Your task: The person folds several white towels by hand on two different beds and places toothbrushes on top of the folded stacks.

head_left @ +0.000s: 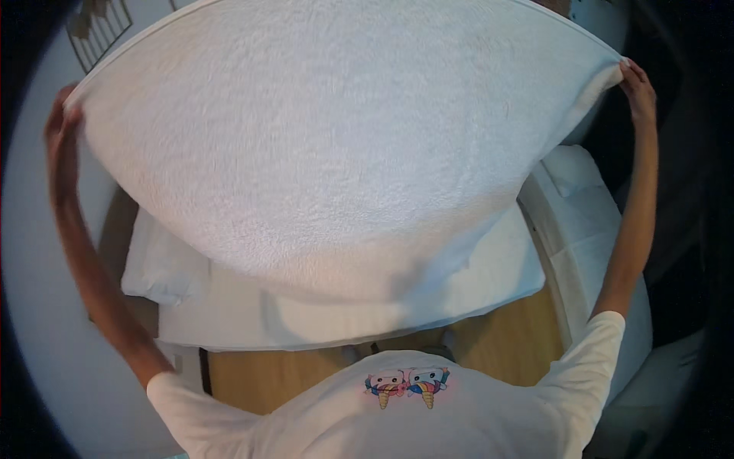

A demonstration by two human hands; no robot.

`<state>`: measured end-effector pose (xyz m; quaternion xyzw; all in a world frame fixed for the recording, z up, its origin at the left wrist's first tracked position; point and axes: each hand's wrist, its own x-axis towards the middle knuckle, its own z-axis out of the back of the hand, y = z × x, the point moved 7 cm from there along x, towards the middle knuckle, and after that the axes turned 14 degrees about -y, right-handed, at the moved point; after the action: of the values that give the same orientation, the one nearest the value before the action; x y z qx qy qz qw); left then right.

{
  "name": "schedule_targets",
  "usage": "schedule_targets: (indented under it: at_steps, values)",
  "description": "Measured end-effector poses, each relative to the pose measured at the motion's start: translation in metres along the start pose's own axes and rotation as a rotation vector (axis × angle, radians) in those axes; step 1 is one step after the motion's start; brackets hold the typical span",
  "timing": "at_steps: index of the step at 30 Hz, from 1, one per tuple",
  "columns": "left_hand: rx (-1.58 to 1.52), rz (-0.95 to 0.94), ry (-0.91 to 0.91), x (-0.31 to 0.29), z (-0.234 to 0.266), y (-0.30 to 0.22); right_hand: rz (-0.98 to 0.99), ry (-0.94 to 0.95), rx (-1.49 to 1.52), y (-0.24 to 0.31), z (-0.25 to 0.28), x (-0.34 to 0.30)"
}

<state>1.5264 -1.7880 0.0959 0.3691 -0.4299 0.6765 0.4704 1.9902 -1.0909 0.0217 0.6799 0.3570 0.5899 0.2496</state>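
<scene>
A large white fleecy blanket (329, 138) is stretched out in front of me between my raised arms. At its far left corner my left hand (63, 130) is closed on the edge, slightly blurred. My right hand (638, 88) pinches the opposite corner at the upper right. Between the hands the cloth sags in a wide curve over a bed with a white mattress (336, 321). Most of the bed's far part is hidden behind the blanket.
A white pillow (157, 264) lies at the bed's left end. On the right stands a pale couch-like piece (592, 237) with a white cushion (573, 170). Wooden floor (260, 379) shows before the bed. A wire rack (99, 30) is at the upper left.
</scene>
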Motion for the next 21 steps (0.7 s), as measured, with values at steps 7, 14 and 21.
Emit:
schedule_targets:
  at_steps: [7,14,21]
  values:
    - [0.529,-0.216,0.153,-0.038,-0.292,0.002,0.225,-0.057,-0.731,-0.061,0.032,0.064]
    - [0.606,-0.502,-0.021,-0.065,-0.249,-0.002,0.089,-0.079,-0.241,-0.069,0.069,-0.006]
    - [0.582,-0.513,-0.193,-0.135,-0.231,-0.068,0.045,-0.046,-0.296,-0.053,0.214,-0.098]
